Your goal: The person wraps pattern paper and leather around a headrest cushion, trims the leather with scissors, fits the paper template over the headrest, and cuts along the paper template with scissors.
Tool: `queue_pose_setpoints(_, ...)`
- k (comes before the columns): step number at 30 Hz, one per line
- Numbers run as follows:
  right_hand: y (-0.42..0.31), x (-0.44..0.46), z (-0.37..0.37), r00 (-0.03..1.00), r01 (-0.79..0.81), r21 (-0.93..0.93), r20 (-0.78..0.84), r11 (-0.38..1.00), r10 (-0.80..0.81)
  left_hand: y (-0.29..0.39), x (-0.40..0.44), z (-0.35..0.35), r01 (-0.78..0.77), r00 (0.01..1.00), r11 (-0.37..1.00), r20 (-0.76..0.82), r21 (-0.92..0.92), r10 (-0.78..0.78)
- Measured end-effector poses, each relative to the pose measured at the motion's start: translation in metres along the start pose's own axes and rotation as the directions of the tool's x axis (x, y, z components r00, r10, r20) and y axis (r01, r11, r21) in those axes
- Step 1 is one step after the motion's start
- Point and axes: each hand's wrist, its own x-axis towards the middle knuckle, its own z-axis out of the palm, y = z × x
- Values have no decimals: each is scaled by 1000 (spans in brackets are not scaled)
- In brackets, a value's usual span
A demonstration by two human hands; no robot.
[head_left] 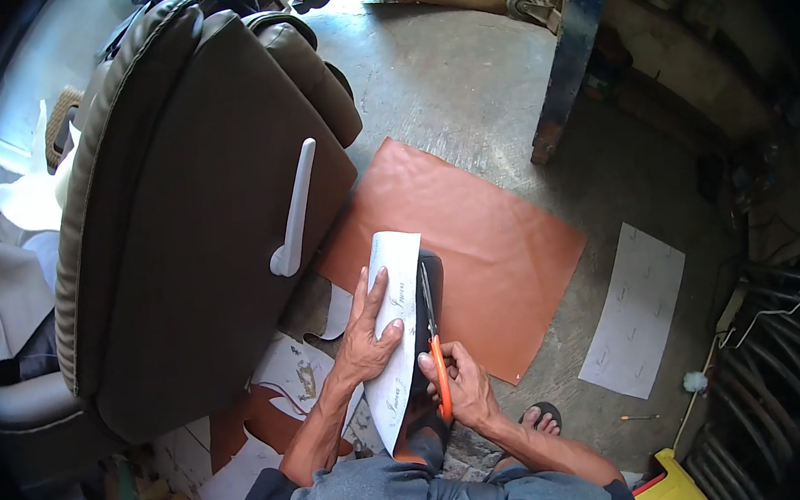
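Note:
My left hand [370, 342] holds a long white sheet with printed script [398, 316], its thumb and fingers spread over the sheet's face. Behind the sheet, the edge of a dark padded piece [434, 280] shows along the right side. In my right hand [467, 386] is a pair of scissors with orange handles [442, 378]. Their blades point away from me, close along the sheet's right edge. Whether the blades touch the sheet I cannot tell. Under and beyond them, a large reddish-brown sheet [494, 252] lies on the floor.
A dark upholstered seat with a light lever [295, 211] stands at the left. Another white printed sheet [632, 312] lies at the right, near a small orange-handled tool [641, 417]. Scraps [297, 371] litter the lower left. A blue post [572, 53] stands far right; another person's foot shows at top.

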Motion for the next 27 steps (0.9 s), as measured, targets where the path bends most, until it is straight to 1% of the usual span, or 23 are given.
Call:
queue_pose_setpoints(2, -3, 4, -1, 996, 71, -21, -48, 997, -72, 2, 2, 0, 10, 999, 1000, 32, 22, -10)
queue_pose_setpoints(6, -14, 9, 1, 992, 78, -82, -97, 994, -86, 5, 4, 3, 16, 1000, 1000, 22, 18, -16)
queue_pose_setpoints(8, -20, 13, 1, 993, 7, -14, -114, 1000, -9, 6, 4, 4, 30, 999, 998, 18, 47, -31)
queue_pose_setpoints(11, -27, 19, -2, 994, -29, -9, -103, 1000, 28, 6, 4, 5, 37, 999, 999, 18, 38, -38)
queue_pose_setpoints(17, -33, 19, -1, 990, -38, -87, -141, 995, 26, 6, 4, 4, 36, 999, 998, 23, 46, -38)
queue_pose_setpoints(21, -24, 24, -1, 991, -23, -97, -135, 995, 10, 7, 4, 2, 56, 998, 998, 33, 22, -57)
queue_pose_setpoints(23, -12, 28, -3, 993, -30, -6, -112, 1000, 29, 7, 4, 1, 57, 998, 998, 41, 5, -57)
queue_pose_setpoints(24, -15, 26, -6, 993, -29, -7, -111, 1000, 28, 6, 4, 0, 57, 998, 998, 39, 4, -57)
queue_pose_setpoints(26, -24, 21, -14, 997, -71, 107, -32, 992, 75, 3, 5, -2, 39, 998, 999, 50, 21, -40)
queue_pose_setpoints(27, -16, 25, -15, 999, -26, 59, -44, 998, 29, 2, 5, -4, 41, 998, 999, 46, 20, -42)
